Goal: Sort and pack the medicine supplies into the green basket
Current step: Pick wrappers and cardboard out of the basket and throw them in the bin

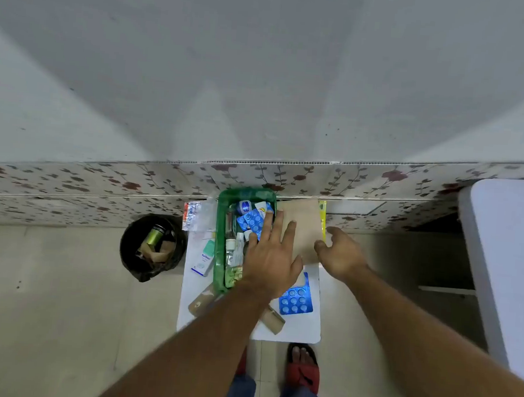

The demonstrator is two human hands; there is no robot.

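The green basket (220, 242) stands on a small white table (303, 330). It holds blue blister packs (252, 221), small bottles and tubes. My left hand (270, 261) lies flat with fingers spread over the basket's right rim, holding nothing. To its right, my right hand (341, 254) touches the right edge of a brown paper envelope (302, 229); whether it grips it I cannot tell. A blue blister sheet (296, 299) lies on the table under my left wrist. A white and teal medicine box (204, 261) and a red and silver pill strip (192, 214) lie left of the basket.
A black bin (151, 247) with discarded boxes and a green container stands on the floor at left. Two brown cardboard pieces (202, 300) lie at the table's front. A white surface (509, 264) is at right. A floral-patterned wall runs behind. My feet are below the table.
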